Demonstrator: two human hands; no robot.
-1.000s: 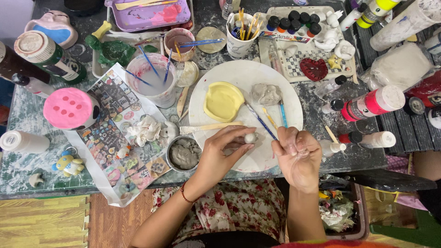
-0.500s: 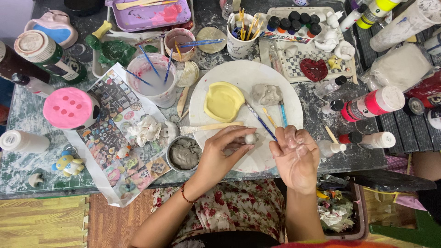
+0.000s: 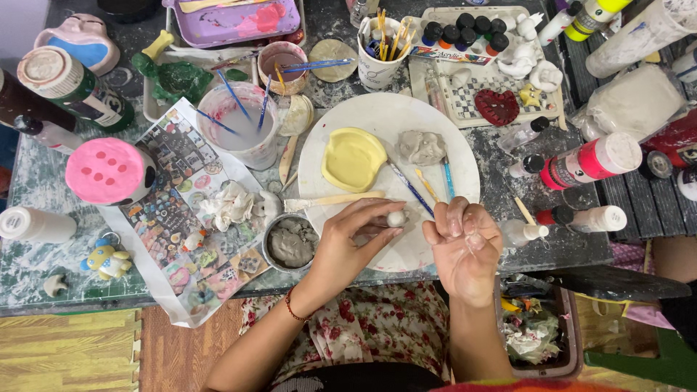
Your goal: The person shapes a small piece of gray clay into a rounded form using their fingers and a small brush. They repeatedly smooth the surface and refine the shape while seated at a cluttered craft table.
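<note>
Barely moved over the last second. Kept the small clay ball pinched between thumb and fingertips of the left hand, over the near part of the white plate. Held the right hand palm up just right of the ball, apart from it, fingers loosely curled and spread a little wider than a moment before, gripping nothing. Left the brushes lying on the plate just beyond both hands, the yellow clay piece and grey clay lump farther off, and the small bowl of grey clay near the left wrist. Judged from this: shaping paused, ball unchanged.
</note>
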